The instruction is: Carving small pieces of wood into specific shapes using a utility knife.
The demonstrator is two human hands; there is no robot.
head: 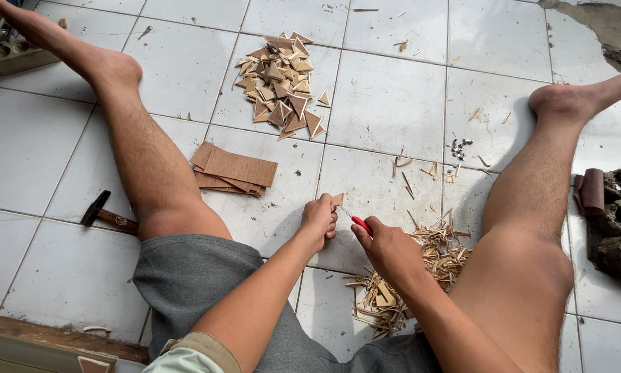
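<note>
I sit on a white tiled floor with my legs spread. My left hand (318,220) pinches a small wooden piece (338,199) down against the tile. My right hand (386,247) grips a red-handled knife (359,223), its thin blade pointing at the piece. Wood shavings and offcuts (400,276) lie heaped just under and right of my right hand.
A pile of small wooden triangles (280,81) lies ahead, with a stack of flat brown veneer sheets (233,170) nearer. A hammer (106,214) rests beside my left leg. Small metal nails (459,148) and a dark moulded tray (618,221) are at right.
</note>
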